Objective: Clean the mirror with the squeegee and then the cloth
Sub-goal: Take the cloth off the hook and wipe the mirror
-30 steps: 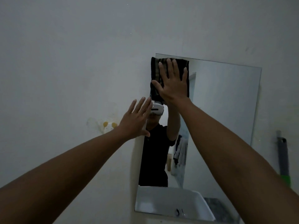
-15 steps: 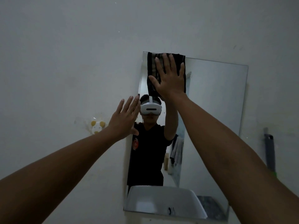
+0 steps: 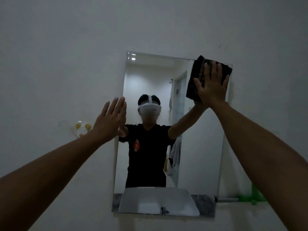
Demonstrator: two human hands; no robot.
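Note:
A frameless rectangular mirror (image 3: 205, 147) hangs on the pale wall. My right hand (image 3: 212, 87) lies flat on a dark folded cloth (image 3: 196, 75) and presses it against the mirror's top right corner. My left hand (image 3: 111, 120) is open with fingers straight, palm resting at the mirror's left edge about halfway up. A green-and-grey squeegee (image 3: 246, 198) shows partly at the lower right, behind my right forearm. The glass reflects a person in a black shirt with a white headset.
A small yellow-and-white wall hook (image 3: 82, 129) sits left of the mirror, just beyond my left wrist. The mirror's lower part reflects a white basin (image 3: 158, 202). Plain wall surrounds the mirror on all sides.
My right hand has slid the cloth along the top edge from the left corner to the right corner. The view has shifted, so the mirror now sits more centrally. My left hand stays at the left edge.

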